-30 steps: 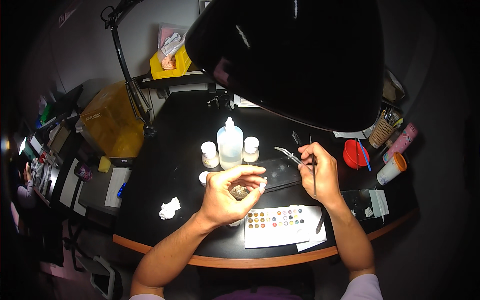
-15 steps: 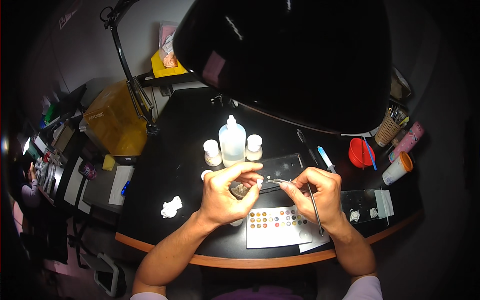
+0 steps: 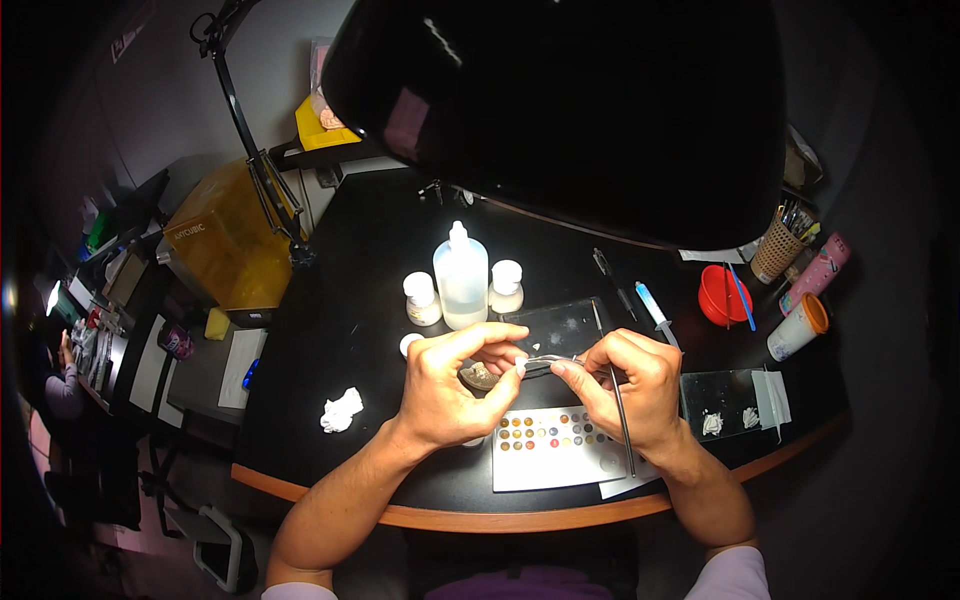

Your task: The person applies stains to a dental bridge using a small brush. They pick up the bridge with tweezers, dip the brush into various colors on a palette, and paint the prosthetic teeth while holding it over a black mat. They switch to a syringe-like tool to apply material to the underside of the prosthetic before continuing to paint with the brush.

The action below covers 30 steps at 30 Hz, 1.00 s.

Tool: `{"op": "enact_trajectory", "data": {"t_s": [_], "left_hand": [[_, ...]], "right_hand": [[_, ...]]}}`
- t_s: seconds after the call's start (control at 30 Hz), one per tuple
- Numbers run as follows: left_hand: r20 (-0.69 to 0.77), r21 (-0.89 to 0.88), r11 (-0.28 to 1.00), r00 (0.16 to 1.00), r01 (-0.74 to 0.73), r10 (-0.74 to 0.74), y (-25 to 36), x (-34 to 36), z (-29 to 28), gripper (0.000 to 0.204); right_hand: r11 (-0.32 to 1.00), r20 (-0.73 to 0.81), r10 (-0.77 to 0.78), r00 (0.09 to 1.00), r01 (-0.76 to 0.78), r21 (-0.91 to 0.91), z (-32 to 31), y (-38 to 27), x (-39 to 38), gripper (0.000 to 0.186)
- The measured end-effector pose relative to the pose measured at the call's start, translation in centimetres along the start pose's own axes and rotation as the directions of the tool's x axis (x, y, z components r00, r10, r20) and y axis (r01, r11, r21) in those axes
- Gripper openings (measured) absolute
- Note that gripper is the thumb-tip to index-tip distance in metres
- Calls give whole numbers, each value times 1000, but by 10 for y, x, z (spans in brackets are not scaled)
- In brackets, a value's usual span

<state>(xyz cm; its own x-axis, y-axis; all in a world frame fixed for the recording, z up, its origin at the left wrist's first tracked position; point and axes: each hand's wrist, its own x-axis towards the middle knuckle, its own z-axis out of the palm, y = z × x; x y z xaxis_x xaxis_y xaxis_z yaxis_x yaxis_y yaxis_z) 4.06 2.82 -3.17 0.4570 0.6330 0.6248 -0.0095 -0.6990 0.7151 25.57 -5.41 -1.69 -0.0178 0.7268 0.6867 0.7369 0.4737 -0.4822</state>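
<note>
My left hand (image 3: 455, 385) pinches a small grey-brown piece (image 3: 481, 377) between thumb and fingers above the black desk (image 3: 350, 290). My right hand (image 3: 630, 385) is closed on metal tweezers (image 3: 550, 361) whose tips reach left to that piece, and a thin brush (image 3: 620, 420) lies along the same hand, pointing down. Both hands meet just above a white card with rows of coloured dots (image 3: 550, 447). What the piece is cannot be made out.
A clear squeeze bottle (image 3: 461, 280) and two small white jars (image 3: 421, 298) (image 3: 506, 285) stand behind the hands, beside a dark glass slab (image 3: 565, 328). A crumpled tissue (image 3: 341, 410) lies left. Red dish (image 3: 724, 294), cups and a brush holder (image 3: 776, 255) sit right. A large black lamp shade (image 3: 570, 110) overhangs.
My right hand has come down and left from the dark slab to meet my left hand, bringing the tweezers to the small piece. The view shifted slightly.
</note>
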Motion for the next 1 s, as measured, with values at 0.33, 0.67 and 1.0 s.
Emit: {"op": "enact_trajectory", "data": {"t_s": [0.33,0.67,1.0], "left_hand": [[18,-8,1000,1000,1,-1,0,-1,0,36],[9,9,1000,1000,-10,10,-1,0,0,37],[9,9,1000,1000,-8,8,0,-1,0,36]], "right_hand": [[999,-37,6,999,-4,37,5,0,-1,26],[999,15,-37,999,37,21,-1,-3,2,21],[1000,-1,-19,1000,19,-13,0,-1,-1,27]]}}
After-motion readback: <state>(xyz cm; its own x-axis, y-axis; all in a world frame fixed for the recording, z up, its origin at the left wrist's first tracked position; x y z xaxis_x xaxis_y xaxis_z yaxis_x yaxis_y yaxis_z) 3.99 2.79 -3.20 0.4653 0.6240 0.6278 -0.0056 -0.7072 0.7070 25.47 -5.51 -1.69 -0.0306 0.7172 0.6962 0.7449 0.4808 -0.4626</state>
